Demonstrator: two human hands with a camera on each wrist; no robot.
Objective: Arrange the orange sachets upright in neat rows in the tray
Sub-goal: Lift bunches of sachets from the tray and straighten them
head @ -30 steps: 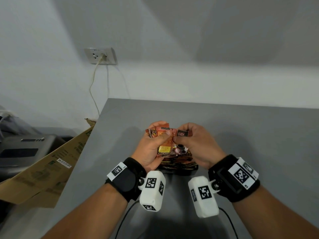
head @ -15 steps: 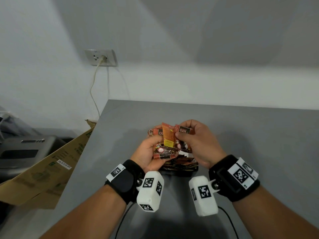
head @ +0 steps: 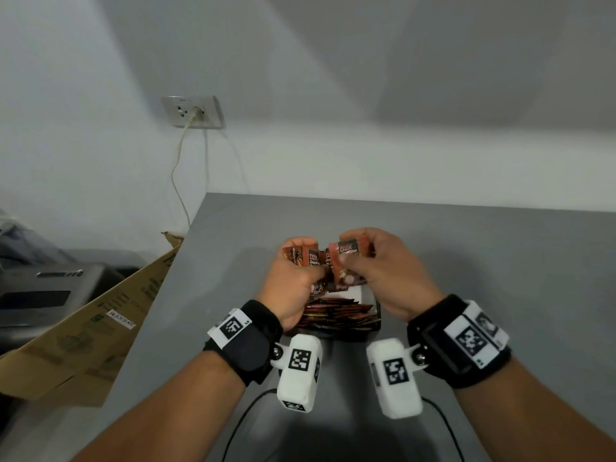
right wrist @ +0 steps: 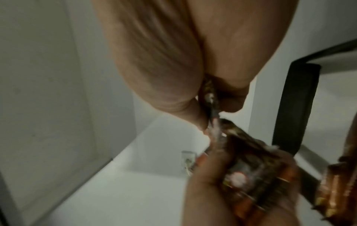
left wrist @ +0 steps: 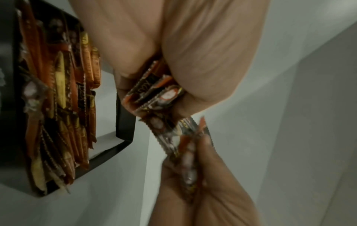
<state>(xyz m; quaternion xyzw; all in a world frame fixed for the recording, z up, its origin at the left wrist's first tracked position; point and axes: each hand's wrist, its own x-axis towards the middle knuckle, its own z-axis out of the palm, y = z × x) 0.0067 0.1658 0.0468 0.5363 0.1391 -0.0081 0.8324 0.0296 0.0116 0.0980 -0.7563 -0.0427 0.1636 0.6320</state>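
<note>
I see left hand (head: 293,281) gripping a bunch of orange sachets (head: 313,261) above the tray (left wrist: 123,122); right hand (head: 383,271) pinches one sachet (head: 348,250); more sachets stand in the tray (head: 336,315).

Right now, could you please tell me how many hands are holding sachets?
2. The left hand grips a bunch of sachets above the tray; the right hand pinches one sachet beside it. Others stand in the tray.
</note>
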